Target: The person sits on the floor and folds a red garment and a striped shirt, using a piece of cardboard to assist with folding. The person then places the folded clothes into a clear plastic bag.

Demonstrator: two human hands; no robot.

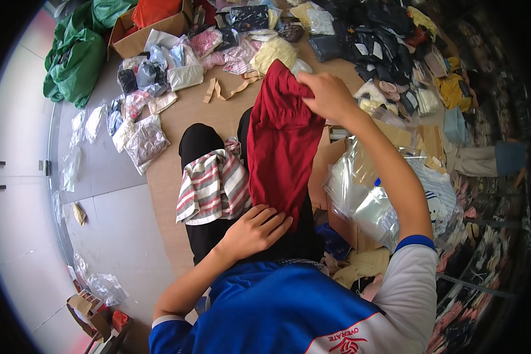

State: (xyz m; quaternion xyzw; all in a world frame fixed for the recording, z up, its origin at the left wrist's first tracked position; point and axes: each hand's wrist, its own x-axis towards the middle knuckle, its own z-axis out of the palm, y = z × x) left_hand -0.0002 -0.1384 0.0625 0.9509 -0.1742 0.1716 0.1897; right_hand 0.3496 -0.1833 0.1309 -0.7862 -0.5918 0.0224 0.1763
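A dark red cloth garment [281, 150] with a gathered seam near its top lies lengthwise over my thigh. My right hand [327, 97] pinches its upper right edge and holds that end up. On its lower end rests my left hand [259, 230], palm down with the fingers slightly bent; whether the fingertips grip the fabric is hard to tell. Beside the garment, a striped cloth [214, 186] in white, grey and red is draped over my other thigh. Beyond my knees, a beige elastic strap [223, 95] lies on the brown floor covering.
Bagged clothes [146, 141] lie at the left, near a green sack [73, 66] and a cardboard box [150, 33]. Dark packed clothes [380, 40] are heaped at the upper right. Clear plastic bags [367, 199] lie over an open carton beside my right arm. A person [482, 160] is at the far right.
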